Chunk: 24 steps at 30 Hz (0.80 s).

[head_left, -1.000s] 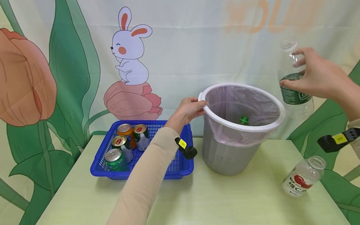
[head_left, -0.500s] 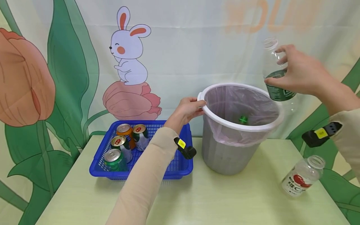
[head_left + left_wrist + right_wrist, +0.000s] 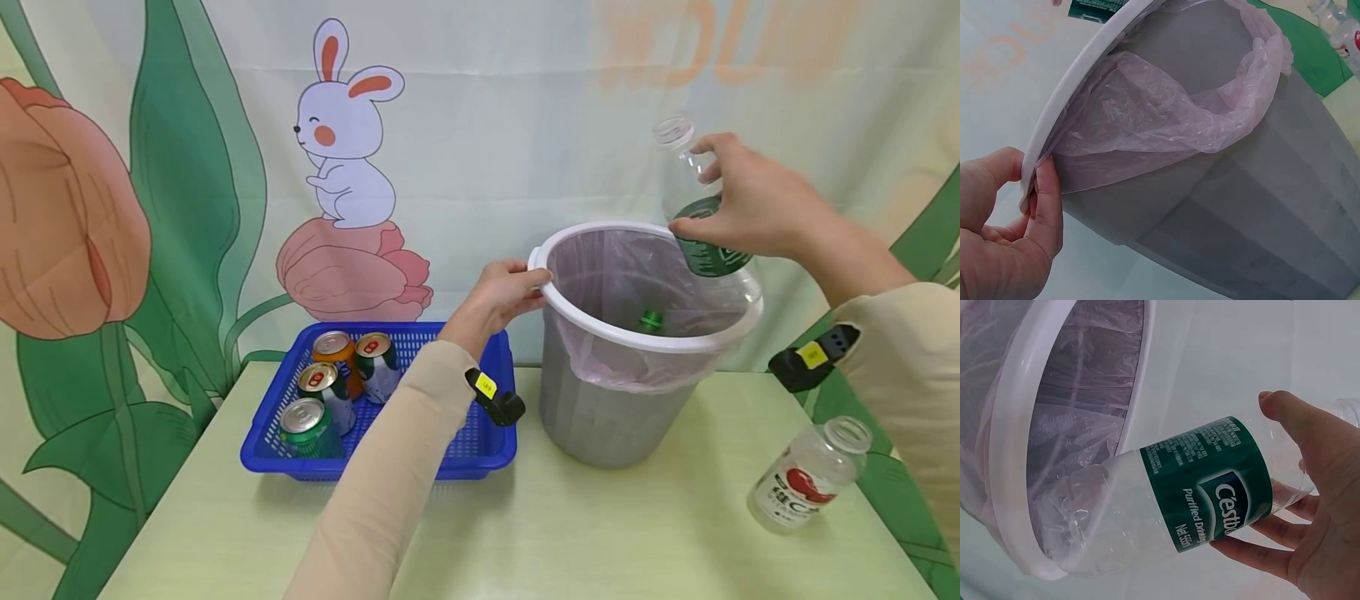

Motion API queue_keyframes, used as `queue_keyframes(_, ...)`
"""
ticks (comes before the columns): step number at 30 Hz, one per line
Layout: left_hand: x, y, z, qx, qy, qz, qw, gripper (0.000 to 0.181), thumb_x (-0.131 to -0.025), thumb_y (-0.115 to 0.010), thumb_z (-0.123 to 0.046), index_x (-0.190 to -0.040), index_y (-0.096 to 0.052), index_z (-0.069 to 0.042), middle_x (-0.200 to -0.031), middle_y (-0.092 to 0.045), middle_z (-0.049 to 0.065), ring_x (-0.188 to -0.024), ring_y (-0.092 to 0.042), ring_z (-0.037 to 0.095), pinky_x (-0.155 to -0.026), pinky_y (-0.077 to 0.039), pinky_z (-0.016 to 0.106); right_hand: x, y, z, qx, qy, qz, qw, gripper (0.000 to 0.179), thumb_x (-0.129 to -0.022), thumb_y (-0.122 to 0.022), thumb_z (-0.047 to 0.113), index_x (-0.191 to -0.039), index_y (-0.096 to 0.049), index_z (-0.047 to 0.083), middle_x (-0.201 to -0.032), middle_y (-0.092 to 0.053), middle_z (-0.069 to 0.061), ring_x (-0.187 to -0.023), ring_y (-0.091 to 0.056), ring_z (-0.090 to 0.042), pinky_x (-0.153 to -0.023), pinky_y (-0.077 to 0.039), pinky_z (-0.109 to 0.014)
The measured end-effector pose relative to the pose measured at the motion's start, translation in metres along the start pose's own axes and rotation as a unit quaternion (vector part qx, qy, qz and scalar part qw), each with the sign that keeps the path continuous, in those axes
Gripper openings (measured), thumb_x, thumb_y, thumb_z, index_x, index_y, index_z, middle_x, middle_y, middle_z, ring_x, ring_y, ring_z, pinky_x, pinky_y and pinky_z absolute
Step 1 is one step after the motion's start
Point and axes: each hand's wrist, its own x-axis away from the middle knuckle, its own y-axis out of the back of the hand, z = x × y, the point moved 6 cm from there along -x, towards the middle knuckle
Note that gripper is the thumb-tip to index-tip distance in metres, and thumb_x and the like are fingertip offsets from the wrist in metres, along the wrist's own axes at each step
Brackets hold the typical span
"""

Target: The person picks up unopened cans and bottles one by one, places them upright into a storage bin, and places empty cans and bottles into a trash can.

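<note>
My left hand pinches the white rim of a grey trash bin at its left side, thumb above and fingers beneath. A thin pink bag lines the bin and folds over the rim. My right hand grips a clear plastic water bottle with a green label, uncapped and tilted. Its base end reaches over the right part of the bin's mouth, seen in the head and right wrist views, while its neck points up and left. Inside the bin shows a green cap.
Left of the bin, a blue plastic basket holds several drink cans. A clear jar with a red fruit picture on its label sits at the table's right side. A printed curtain hangs close behind.
My right hand has carried the bottle leftward, from beside the bin to over its mouth on the right. The left hand has stayed on the rim.
</note>
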Motion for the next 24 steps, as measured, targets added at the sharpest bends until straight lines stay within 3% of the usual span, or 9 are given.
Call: queue_keyframes(24, 0.002, 0.000, 0.000, -0.006, -0.008, 0.009, 0.9999, 0.041, -0.086, -0.063, -0.011, -0.123, -0.049, -0.001, -0.110, -0.057, 0.012, -0.087, -0.063, 0.019, -0.074, -0.055, 0.026, -0.010, -0.023, 0.027, 0.001, 0.033, 0.027, 0.9991, 0.084, -0.080, -0.066, 0.038, -0.141, -0.019, 0.006, -0.127, -0.049, -0.022, -0.108, -0.052, -0.039, -0.085, -0.041, -0.057)
